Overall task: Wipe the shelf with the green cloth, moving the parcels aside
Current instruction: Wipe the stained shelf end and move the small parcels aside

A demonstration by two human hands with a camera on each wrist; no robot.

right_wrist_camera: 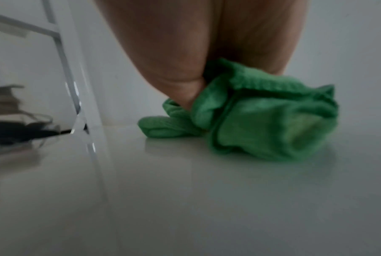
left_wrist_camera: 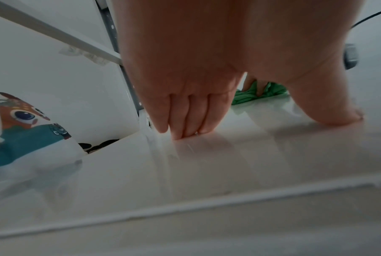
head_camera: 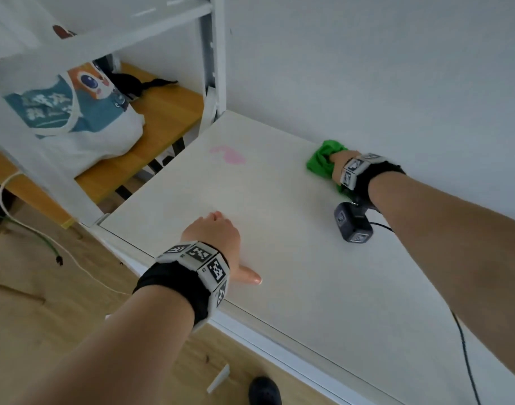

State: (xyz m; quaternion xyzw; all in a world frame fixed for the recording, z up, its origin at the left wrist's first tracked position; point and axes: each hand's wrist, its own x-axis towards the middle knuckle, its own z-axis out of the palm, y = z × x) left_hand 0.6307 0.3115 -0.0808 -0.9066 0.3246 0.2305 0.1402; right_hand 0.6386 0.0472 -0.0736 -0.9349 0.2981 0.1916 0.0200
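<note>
Gripping the bunched green cloth [head_camera: 323,159] in the right hand [head_camera: 339,163], fingers buried in its folds, and pressing it onto the white shelf [head_camera: 279,229] at the far edge, beside the wall [head_camera: 367,68]. Resting the left hand [head_camera: 213,232] on the shelf near its front edge, straight fingers [left_wrist_camera: 185,117] pressed together and tips touching the surface, thumb [head_camera: 250,277] spread sideways, holding nothing. Showing a faint pink stain [head_camera: 228,154] toward the far left corner. Lying on the neighbouring wooden shelf [head_camera: 168,112]: a white printed parcel bag [head_camera: 83,124].
</note>
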